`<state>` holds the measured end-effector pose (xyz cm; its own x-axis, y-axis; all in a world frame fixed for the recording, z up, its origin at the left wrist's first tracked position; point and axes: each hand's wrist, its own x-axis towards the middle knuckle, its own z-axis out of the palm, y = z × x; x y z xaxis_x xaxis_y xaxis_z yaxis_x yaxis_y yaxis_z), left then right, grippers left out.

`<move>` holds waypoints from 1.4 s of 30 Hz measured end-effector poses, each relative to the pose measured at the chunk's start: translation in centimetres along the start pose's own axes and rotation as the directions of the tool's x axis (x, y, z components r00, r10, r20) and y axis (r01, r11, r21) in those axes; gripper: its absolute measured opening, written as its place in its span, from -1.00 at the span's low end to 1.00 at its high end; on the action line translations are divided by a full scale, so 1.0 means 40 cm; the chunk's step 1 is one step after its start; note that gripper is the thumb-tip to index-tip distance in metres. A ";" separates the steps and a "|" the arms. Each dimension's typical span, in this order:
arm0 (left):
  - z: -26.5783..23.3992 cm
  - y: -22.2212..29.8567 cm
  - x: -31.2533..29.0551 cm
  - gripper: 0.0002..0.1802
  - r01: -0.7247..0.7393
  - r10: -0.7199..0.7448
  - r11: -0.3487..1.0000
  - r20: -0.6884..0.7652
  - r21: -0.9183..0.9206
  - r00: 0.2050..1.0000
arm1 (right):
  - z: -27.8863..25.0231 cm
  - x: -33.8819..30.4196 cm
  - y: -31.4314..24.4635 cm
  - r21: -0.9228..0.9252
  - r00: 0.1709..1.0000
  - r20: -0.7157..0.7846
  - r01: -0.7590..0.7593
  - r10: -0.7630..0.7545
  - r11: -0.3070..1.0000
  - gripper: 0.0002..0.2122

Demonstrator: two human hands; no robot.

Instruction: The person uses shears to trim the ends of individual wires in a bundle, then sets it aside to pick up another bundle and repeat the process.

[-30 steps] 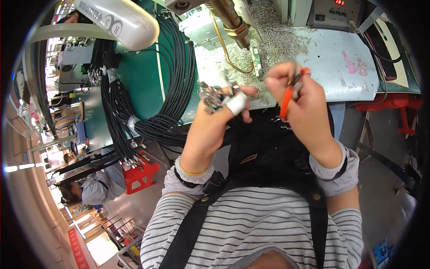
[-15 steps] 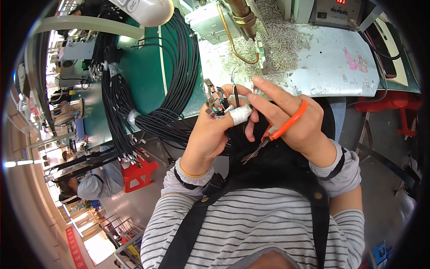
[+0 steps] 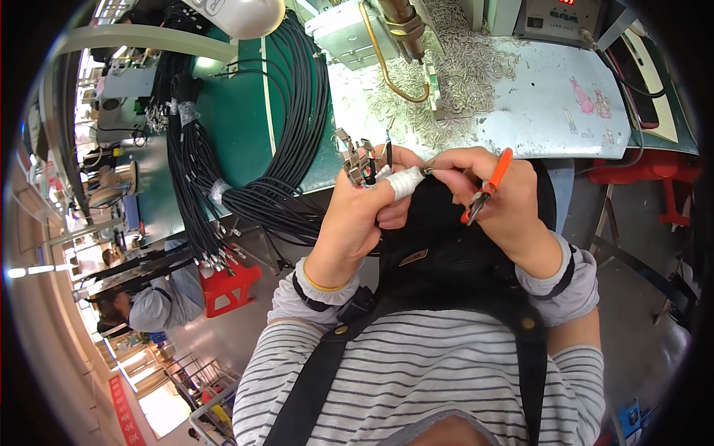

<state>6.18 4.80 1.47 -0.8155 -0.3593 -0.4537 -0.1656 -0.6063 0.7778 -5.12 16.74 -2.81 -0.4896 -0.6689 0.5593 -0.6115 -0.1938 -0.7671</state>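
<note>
1. The left hand [image 3: 364,212] is closed around a cluster of metal connector ends [image 3: 357,160] on black wires; a finger wrapped in white tape [image 3: 405,181] lies across the top of the fist.
2. The right hand [image 3: 494,197] sits just beside the left hand, touching it at the fingertips, where it pinches something small at the wire ends. It also grips orange-handled pliers [image 3: 485,189] against the palm, handles pointing away from the left hand.
3. Both hands hover in front of the person's chest, just short of the near edge of the workbench [image 3: 520,111].
4. On the workbench, beyond the hands, lies a scatter of small metal scraps [image 3: 454,74] beneath a brass nozzle [image 3: 401,22].
5. Left of the hands, a thick bundle of black cables [image 3: 290,126] loops over the green part of the workbench and hangs off its edge.
6. Far left of the workbench, another person [image 3: 152,305] sits low by a red stool [image 3: 230,286].
</note>
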 end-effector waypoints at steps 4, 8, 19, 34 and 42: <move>-0.007 -0.004 0.002 -0.81 0.075 -0.072 0.993 0.041 -0.092 0.997 | -0.005 -0.001 -0.003 0.039 0.999 0.012 -0.043 0.042 0.998 -0.84; -0.013 -0.010 -0.001 -0.78 0.105 -0.100 0.983 0.039 -0.153 0.994 | -0.006 0.001 -0.007 -0.037 0.999 -0.017 0.035 -0.036 0.999 -0.83; 0.003 -0.023 -0.004 -0.82 0.069 -0.068 0.985 0.009 -0.157 0.998 | -0.002 -0.012 -0.016 -0.028 0.998 -0.050 0.041 -0.042 0.999 -0.80; 0.005 -0.020 -0.008 -0.85 -0.047 0.048 0.998 0.014 -0.038 0.999 | -0.003 -0.010 -0.002 -0.224 0.958 -0.098 0.241 -0.268 0.944 -0.85; 0.028 -0.033 -0.012 -0.86 -0.274 0.288 0.953 -0.113 0.128 0.951 | -0.040 -0.017 -0.053 -0.335 0.787 0.282 -0.455 0.549 0.825 -0.69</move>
<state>6.16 6.57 1.15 -0.7608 -0.5962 -0.2563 -0.0060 -0.3886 0.9214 -4.47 18.76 -1.07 -0.5455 -0.8352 -0.0696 -0.4896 0.3850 -0.7823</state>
